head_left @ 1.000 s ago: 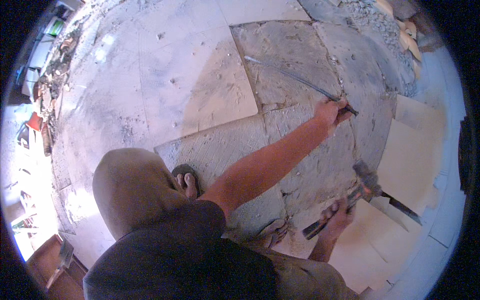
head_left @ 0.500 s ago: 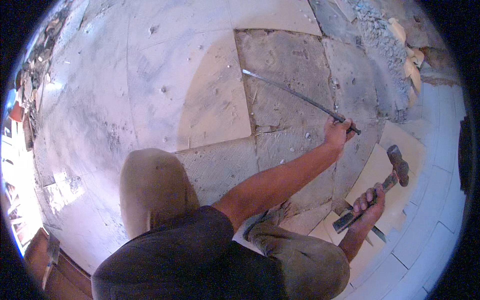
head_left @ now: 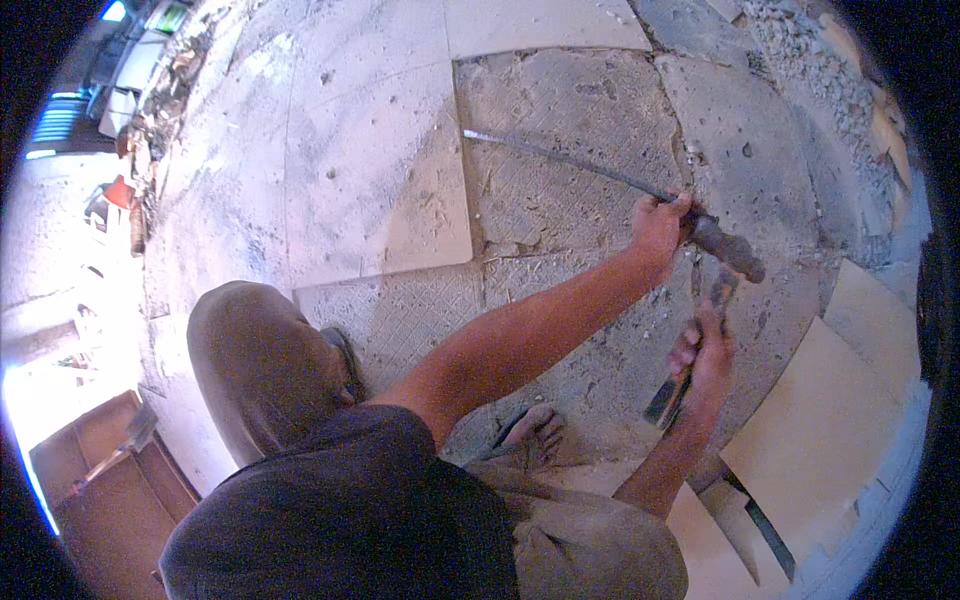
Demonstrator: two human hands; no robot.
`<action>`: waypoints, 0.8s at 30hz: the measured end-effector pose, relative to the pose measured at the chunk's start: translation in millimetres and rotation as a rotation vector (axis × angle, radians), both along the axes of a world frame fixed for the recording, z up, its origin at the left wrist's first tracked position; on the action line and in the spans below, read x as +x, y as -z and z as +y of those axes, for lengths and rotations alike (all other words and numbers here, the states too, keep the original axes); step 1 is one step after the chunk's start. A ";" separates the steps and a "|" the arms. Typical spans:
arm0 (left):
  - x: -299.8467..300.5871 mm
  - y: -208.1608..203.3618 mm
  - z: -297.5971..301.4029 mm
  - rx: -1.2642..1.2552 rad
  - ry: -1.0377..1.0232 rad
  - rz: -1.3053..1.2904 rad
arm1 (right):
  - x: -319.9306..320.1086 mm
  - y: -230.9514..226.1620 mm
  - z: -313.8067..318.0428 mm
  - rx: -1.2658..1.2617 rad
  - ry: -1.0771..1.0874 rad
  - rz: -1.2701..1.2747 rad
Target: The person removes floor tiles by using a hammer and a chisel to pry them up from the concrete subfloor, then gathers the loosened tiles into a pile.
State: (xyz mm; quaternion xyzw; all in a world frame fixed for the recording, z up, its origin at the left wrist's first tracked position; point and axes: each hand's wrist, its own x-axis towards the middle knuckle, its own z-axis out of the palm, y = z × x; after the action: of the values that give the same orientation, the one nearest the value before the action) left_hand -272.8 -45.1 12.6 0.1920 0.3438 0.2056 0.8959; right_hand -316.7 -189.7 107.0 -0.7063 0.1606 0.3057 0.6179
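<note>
The left hand (head_left: 658, 228) is gripping the bar (head_left: 575, 163) near its butt, and the right hand (head_left: 711, 354) is holding the hammer (head_left: 728, 250) by its handle. The bar is slanting low across the bared floor (head_left: 590, 225), its pale tip lying at the edge of the tile (head_left: 425, 210); whether it is biting underneath, I cannot tell. The hammer's head is sitting right by the butt (blur is hiding whether the two are touching). For a good blow, the tip should be bearing snugly on that edge and the bar pointing low, so force is running along it without making the tip skip. The head should be meeting the butt squarely. Since the left hand is lying so near the head, gripping a little farther down the bar would be sparing the knuckles.
</note>
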 end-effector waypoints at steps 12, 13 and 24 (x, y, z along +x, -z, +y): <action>1.8 50.8 1.7 0.648 0.005 -0.129 | -5.1 9.9 -8.6 0.128 0.004 0.004; 0.3 44.3 -0.6 0.526 0.062 -0.118 | -16.1 7.8 -4.1 0.095 -0.045 0.012; 6.7 14.0 2.5 -0.026 0.067 -0.007 | 13.8 15.8 0.1 0.142 0.061 -0.035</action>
State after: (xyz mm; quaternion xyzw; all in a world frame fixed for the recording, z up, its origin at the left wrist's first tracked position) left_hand -266.0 -42.6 -1.4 0.1908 0.3365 0.1716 0.9060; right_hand -302.9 -189.6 91.2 -0.6609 0.1492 0.2848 0.6781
